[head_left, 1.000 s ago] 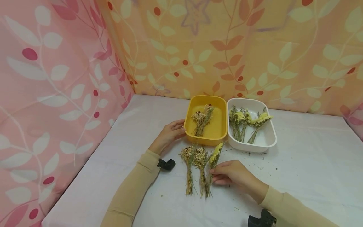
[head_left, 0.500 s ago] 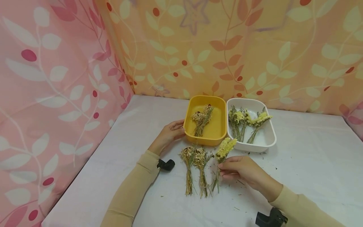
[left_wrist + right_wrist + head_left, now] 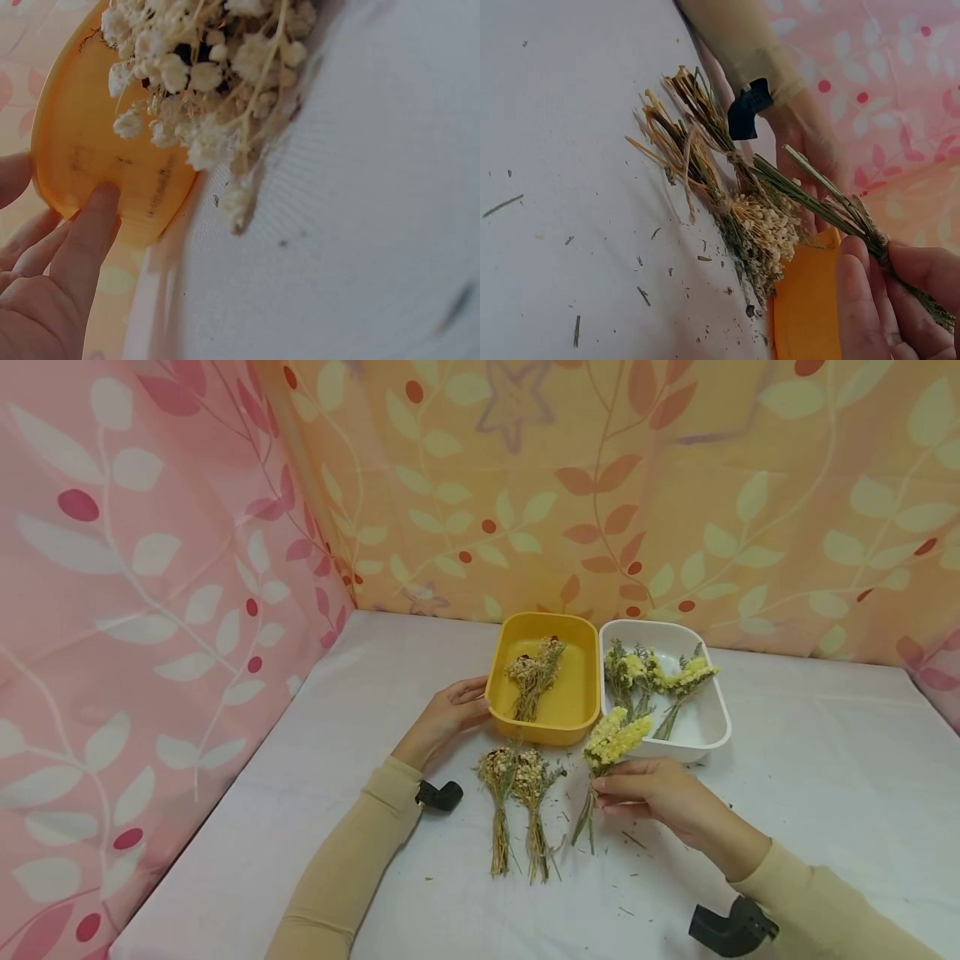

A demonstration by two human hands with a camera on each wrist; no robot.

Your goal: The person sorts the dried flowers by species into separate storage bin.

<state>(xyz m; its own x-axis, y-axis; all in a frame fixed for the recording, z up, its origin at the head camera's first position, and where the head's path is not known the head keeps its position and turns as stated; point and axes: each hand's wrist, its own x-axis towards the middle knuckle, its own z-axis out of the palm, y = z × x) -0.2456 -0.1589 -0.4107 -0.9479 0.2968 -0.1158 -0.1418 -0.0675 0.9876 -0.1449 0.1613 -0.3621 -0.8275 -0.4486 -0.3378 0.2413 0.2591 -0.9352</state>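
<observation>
My right hand (image 3: pixel 663 797) pinches a bunch of dried yellow flowers (image 3: pixel 617 739) by its tied stems (image 3: pixel 840 214), lifted before the white container (image 3: pixel 708 747). Against the left side of the yellow container (image 3: pixel 573 727) rests my left hand (image 3: pixel 444 722); its fairly straight fingers (image 3: pixel 101 210) touch the outer wall. Two cream dried-flower bunches, a left one (image 3: pixel 497 810) and a right one (image 3: pixel 536 814), lie side by side on the table. Inside the yellow container is cream dried-flower material (image 3: pixel 534 672). Several yellow-flowered bunches (image 3: pixel 686 681) lie in the white one.
Both containers stand side by side near the patterned orange cloth (image 3: pixel 465 485) at the back. Pink patterned cloth (image 3: pixel 150 610) borders the left of the white-covered table (image 3: pixel 825 777). Bits of stem and leaf (image 3: pixel 643 296) are scattered on the cover.
My right hand has lifted the yellow bunch off the table from beside the cream bunches, moving it right and toward the white container. The left hand stays at the yellow container.
</observation>
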